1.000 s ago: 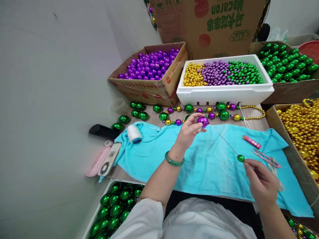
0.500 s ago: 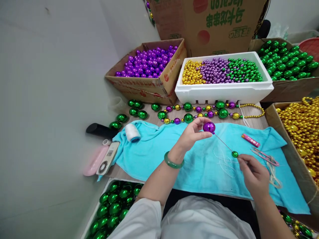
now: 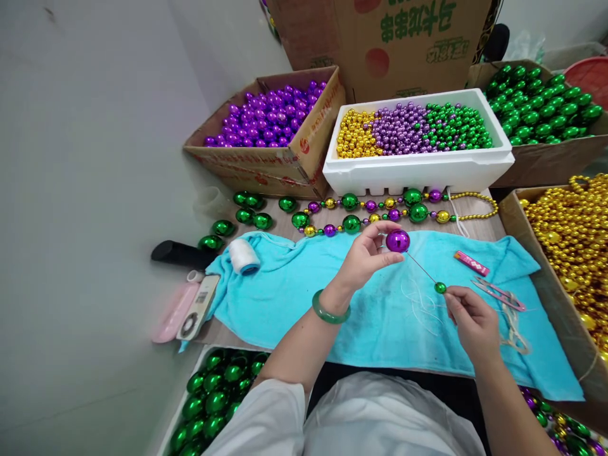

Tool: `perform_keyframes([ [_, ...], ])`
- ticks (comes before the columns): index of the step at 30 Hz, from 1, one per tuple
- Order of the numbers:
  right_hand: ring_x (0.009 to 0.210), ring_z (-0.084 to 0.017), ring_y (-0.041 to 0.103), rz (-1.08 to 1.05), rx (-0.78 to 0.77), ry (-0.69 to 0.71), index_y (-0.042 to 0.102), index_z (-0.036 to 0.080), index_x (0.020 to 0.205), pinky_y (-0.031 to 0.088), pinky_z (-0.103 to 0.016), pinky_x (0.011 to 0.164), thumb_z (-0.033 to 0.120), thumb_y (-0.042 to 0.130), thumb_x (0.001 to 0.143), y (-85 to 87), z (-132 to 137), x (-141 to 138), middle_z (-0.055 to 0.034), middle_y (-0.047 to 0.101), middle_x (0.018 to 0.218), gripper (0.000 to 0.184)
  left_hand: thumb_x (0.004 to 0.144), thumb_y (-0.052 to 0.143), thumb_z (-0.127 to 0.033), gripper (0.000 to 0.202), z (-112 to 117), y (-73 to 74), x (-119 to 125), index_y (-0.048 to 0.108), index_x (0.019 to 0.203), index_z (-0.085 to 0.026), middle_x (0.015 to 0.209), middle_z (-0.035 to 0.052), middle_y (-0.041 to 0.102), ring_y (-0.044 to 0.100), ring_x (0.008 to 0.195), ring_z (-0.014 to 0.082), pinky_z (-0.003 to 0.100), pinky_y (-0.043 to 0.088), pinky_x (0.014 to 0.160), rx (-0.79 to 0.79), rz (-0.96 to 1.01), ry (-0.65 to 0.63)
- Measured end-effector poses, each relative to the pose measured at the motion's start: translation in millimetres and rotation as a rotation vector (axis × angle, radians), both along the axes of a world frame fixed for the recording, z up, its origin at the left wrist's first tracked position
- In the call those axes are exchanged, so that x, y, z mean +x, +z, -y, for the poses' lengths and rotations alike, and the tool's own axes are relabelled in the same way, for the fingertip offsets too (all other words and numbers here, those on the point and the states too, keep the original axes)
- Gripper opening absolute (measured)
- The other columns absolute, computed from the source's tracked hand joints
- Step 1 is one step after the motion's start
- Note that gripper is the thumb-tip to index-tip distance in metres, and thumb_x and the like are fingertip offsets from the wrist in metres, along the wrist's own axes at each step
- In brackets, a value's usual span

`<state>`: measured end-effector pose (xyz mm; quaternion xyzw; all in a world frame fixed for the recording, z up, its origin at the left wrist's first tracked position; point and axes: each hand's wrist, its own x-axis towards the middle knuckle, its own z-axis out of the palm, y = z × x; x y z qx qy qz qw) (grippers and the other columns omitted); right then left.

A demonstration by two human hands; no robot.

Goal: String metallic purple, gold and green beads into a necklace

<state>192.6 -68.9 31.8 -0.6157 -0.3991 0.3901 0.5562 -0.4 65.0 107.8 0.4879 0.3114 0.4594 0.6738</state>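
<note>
My left hand (image 3: pixel 363 256) is closed on a large shiny purple bead (image 3: pixel 398 240), held over the turquoise towel (image 3: pixel 294 304). A thin needle (image 3: pixel 422 267) slants from that bead down to a small green bead (image 3: pixel 441 287). My right hand (image 3: pixel 472 316) pinches the needle's end just past the green bead, its fingertips close against it. Fine white thread (image 3: pixel 420 307) lies in loose loops on the towel below. Right of this hand are pink thread snips (image 3: pixel 503 296) and a small pink packet (image 3: pixel 471 263).
Behind the towel lies a bead necklace (image 3: pixel 351 223). A foam box (image 3: pixel 418 172) of small beads stands between a carton (image 3: pixel 304 152) of purple beads and a carton (image 3: pixel 546 158) of green ones. Gold bead strings (image 3: pixel 570 247) fill a box at right. A thread spool (image 3: pixel 244 256) sits left.
My right hand with the green bead has come slightly nearer the purple bead. The left hand keeps its hold. The whole view has shifted a little.
</note>
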Motion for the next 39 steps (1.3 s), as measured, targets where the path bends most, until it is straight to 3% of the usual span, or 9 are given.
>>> perform_keyframes([
  [4,0.049,-0.009,0.044,-0.107,0.000,0.046,0.066,0.016,0.084,0.036,-0.023,0.044,0.035,0.066,0.083,-7.9,-1.1,2.8,0.0026,0.050,0.057,0.018,0.062,0.085,-0.022,0.046,-0.1,-2.1,3.7,0.066,0.104,-0.020,0.096,0.0034,0.065,0.061,0.083,0.0131,0.026,0.051,0.077,-0.063,0.015,-0.074],
  [8,0.048,-0.009,0.045,-0.169,-0.021,0.053,0.065,0.016,0.085,0.035,-0.022,0.044,0.034,0.066,0.084,-12.7,-2.2,1.8,0.0028,0.050,0.057,0.018,0.062,0.085,-0.019,0.047,1.5,-5.2,8.4,0.065,0.105,-0.022,0.100,0.0022,0.064,0.061,0.086,0.0126,0.026,0.050,0.081,-0.002,0.009,-0.004],
  [18,0.049,-0.009,0.044,-0.014,0.023,-0.002,0.066,0.016,0.083,0.036,-0.023,0.044,0.034,0.066,0.082,-8.9,-4.4,2.2,0.0023,0.051,0.057,0.018,0.058,0.086,-0.016,0.047,8.1,8.8,5.4,0.069,0.101,-0.022,0.106,0.0038,0.061,0.059,0.093,0.0151,0.026,0.046,0.085,0.166,-0.108,0.013],
  [28,0.047,-0.009,0.044,-0.081,0.009,0.059,0.065,0.017,0.080,0.036,-0.023,0.044,0.035,0.067,0.082,-11.6,-6.4,-1.3,0.0032,0.050,0.054,0.018,0.062,0.085,-0.021,0.046,10.7,4.9,3.8,0.065,0.103,-0.021,0.102,0.0037,0.061,0.058,0.088,0.0139,0.026,0.046,0.081,0.052,-0.051,-0.046],
  [32,0.048,-0.009,0.043,-0.083,0.002,0.055,0.065,0.017,0.082,0.035,-0.023,0.045,0.036,0.066,0.084,-5.5,-6.5,-6.9,0.0031,0.050,0.056,0.019,0.061,0.085,-0.024,0.047,18.2,1.7,5.4,0.066,0.104,-0.020,0.101,0.0049,0.063,0.057,0.085,0.0142,0.026,0.045,0.079,0.118,-0.237,-0.074],
  [34,0.049,-0.009,0.045,-0.095,-0.004,0.064,0.064,0.017,0.084,0.037,-0.023,0.046,0.036,0.064,0.086,-2.8,-7.8,-9.5,0.0027,0.051,0.057,0.020,0.061,0.085,-0.026,0.051,19.0,1.0,4.5,0.067,0.109,-0.021,0.103,0.0059,0.064,0.058,0.082,0.0147,0.027,0.046,0.076,0.181,-0.374,-0.225],
  [37,0.051,-0.010,0.047,-0.117,0.021,0.062,0.063,0.017,0.085,0.039,-0.023,0.047,0.036,0.063,0.087,-4.9,-10.5,-7.9,0.0022,0.053,0.059,0.019,0.063,0.082,-0.024,0.058,-2.0,7.6,-0.2,0.066,0.119,-0.024,0.106,0.0070,0.067,0.061,0.081,0.0167,0.028,0.048,0.075,0.366,-0.548,-0.439],
  [39,0.052,-0.010,0.048,-0.126,0.054,0.033,0.063,0.017,0.087,0.040,-0.023,0.048,0.035,0.063,0.087,-11.0,-12.1,-2.7,0.0021,0.053,0.060,0.018,0.070,0.075,-0.021,0.046,-36.7,19.8,-1.3,0.068,0.116,-0.024,0.102,0.0071,0.069,0.062,0.085,0.0186,0.031,0.048,0.081,0.535,-0.669,-0.347],
])
